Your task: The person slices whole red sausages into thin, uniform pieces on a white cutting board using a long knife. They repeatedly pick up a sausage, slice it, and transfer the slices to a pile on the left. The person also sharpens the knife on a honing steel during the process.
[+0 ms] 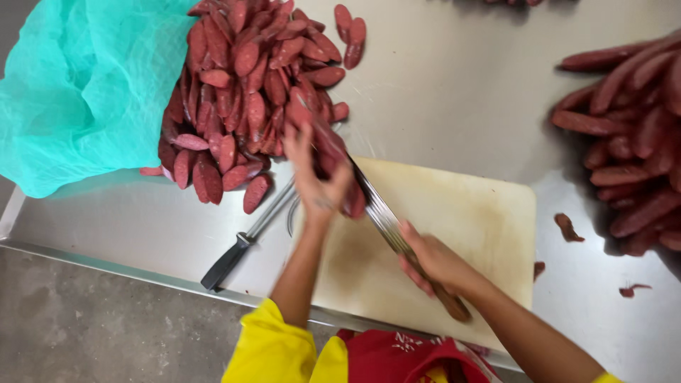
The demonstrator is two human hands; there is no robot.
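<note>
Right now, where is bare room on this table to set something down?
Bare steel lies between the cutting board and the whole sausages, and along the near edge left of the spare knife. Crowded: the sliced pile by the green cloth.

Red sausage slices [241, 85], teal cloth [78, 85]

A single head-worn camera looks steeply down from above the person, close over the steel table [461, 85], taking in the cutting board [468, 220], both forearms, and floor [85, 326] at lower left.
</note>
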